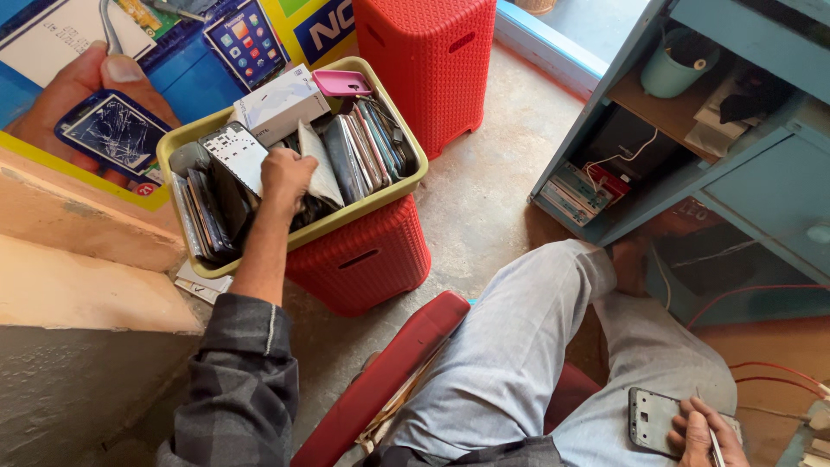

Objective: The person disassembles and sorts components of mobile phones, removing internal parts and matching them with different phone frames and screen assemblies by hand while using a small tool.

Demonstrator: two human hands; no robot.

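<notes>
My left hand (285, 177) reaches into a yellow-green plastic tray (406, 186) packed with upright phone screens and phone parts; its fingers are closed among the dark screens in the tray's middle. A white panel (235, 156) leans just left of the hand. My right hand (705, 432) rests on my right thigh, holding a dark phone frame (650, 419) against my grey trousers, with a thin metal tool between the fingers.
The tray sits on a red plastic stool (363, 259); a second red stool (428, 60) stands behind it. A white box (278, 104) and pink case (341, 83) lie in the tray. A blue cabinet (761, 190) stands at right, a poster (86, 95) at left.
</notes>
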